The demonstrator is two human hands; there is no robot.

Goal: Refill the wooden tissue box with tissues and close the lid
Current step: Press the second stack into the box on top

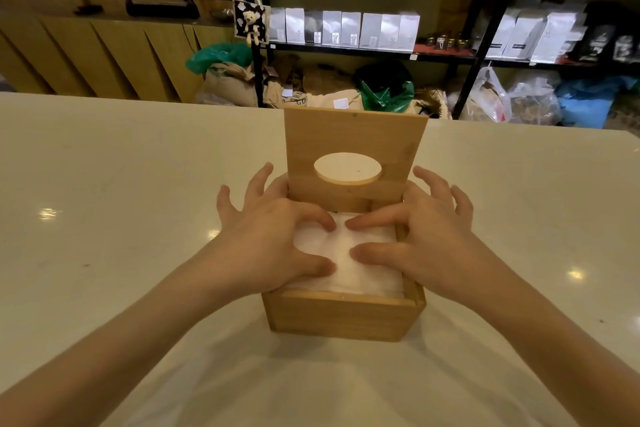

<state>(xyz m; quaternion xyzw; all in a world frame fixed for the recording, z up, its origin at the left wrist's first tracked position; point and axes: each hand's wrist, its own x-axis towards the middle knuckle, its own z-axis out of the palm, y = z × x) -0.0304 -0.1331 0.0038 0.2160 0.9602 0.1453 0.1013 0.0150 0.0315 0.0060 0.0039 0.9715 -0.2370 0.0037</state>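
Box point(341, 317) mid-table point(104, 184), lid point(353, 139) hinged up at the far edge; tissues point(349, 263) inside, about level with the rim; left hand point(273, 236) and right hand point(422, 236) both spread, gripping nothing, thumbs and forefingers pressing the stack flat, probably so the lid clears; outer fingers straddling the side walls; nothing else near, only the hands themselves under the lid's swing.

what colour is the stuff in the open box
White: the tissues in the light-brown wooden box, seen best in the head view.
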